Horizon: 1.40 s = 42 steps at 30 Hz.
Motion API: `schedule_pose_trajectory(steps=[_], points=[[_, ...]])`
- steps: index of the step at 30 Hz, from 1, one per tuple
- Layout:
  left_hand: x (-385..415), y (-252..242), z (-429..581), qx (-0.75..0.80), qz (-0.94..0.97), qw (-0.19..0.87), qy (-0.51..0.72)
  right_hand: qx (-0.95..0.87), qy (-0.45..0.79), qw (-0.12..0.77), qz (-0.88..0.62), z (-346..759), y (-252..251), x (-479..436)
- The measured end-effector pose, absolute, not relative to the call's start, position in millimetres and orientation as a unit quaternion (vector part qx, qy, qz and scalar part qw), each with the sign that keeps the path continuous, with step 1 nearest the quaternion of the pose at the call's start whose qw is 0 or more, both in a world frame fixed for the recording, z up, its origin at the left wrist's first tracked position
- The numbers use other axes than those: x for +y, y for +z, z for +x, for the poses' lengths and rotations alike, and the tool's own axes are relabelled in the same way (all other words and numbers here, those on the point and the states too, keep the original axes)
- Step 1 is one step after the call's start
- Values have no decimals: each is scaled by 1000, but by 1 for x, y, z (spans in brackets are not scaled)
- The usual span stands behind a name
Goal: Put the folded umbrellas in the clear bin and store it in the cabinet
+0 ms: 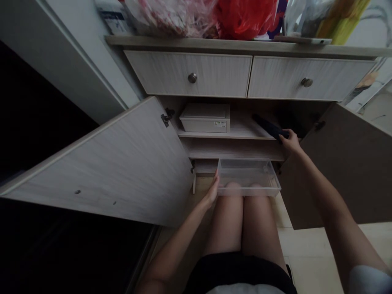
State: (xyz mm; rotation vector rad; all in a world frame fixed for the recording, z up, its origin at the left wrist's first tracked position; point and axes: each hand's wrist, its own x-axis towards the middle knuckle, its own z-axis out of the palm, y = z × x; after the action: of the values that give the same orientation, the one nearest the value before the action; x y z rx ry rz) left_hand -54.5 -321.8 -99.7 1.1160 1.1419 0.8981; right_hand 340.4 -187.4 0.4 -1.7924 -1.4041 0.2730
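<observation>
A clear, shallow plastic box [248, 178] rests on my knees, and its inside looks bare. My left hand [213, 188] steadies it at the left side, fingers laid along the outer wall and thumb near the rim. Reaching into the cupboard, my right hand [290, 141] grips the near end of a long dark item [268, 126] that looks like a folded umbrella. That item lies slanted over the upper shelf [241, 130], its far end pointing back and left. A white lidded box [206, 118] stands on the same shelf, to the left.
Both cupboard doors, left [122, 163] and right [339, 163], stand wide open beside my arms. Two closed drawers [196, 77] are above the shelves. On the top [183, 43] are plastic bags [245, 18] and a phone-like flat object [303, 40]. The right shelf corner is dark.
</observation>
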Motion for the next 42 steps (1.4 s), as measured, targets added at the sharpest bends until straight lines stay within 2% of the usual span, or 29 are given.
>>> schedule_pose_trajectory(steps=[4,11,15,22,30,32,34,38,42], points=[[-322,-96,-53,483,485,614,394,-659,215,425,-583,333,-1,-237],[-323,-95,-50,480,491,612,393,-760,307,303,-486,306,0,-299],[-321,-95,-50,491,492,600,395,-801,267,232,-483,296,-10,-300],[-324,-98,-52,487,493,606,391,-835,175,179,-491,284,-35,-279],[-322,-97,-51,488,503,597,391,-839,13,7,-543,270,-35,-275],[-322,-97,-52,489,504,598,387,-846,17,10,-532,272,-30,-268],[-323,-98,-53,495,496,605,377,-837,31,52,-544,281,-23,-254],[-323,-102,-55,496,485,615,373,-720,-34,149,-677,318,1,-206],[-320,-105,-53,484,502,599,393,-584,-70,130,-798,354,17,-160]])
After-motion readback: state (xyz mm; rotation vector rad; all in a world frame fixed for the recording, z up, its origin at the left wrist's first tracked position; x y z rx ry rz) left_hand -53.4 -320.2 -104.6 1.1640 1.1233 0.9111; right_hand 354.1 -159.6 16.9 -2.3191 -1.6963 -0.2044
